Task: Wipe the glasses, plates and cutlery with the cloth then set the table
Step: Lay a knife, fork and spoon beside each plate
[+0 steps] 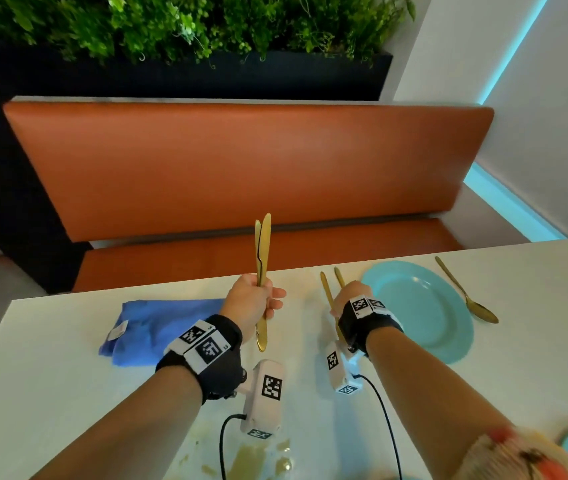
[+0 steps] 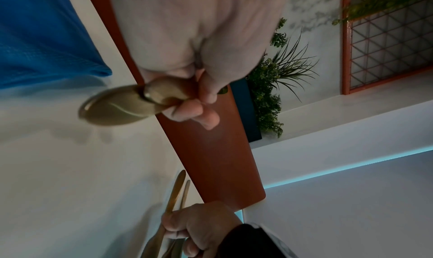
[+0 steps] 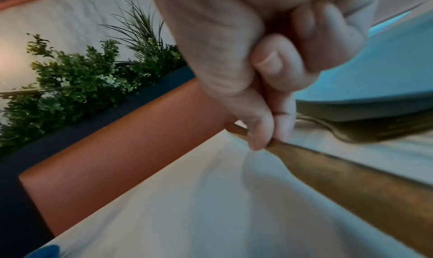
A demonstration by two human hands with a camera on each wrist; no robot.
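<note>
plate (image 1: 424,317): bare | hands: left (image 1: 251,299) 2 cutlery pieces (image 1: 262,251), right (image 1: 353,299) likely 2

Shiny gold metal cutlery (image 1: 262,258), a glossy turquoise plate (image 1: 424,306), soft blue cloth (image 1: 151,327), smooth white desk (image 1: 50,358).

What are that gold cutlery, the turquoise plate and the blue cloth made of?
Cutlery: likely metal with a brushed gold finish; it is thin, rigid and has a dull sheen.
Plate: probably glazed ceramic, possibly melamine; its smooth turquoise surface shows soft highlights.
Cloth: woven fabric, perhaps microfibre; it lies in soft folds, has a sewn label and shows visible weave.
</note>
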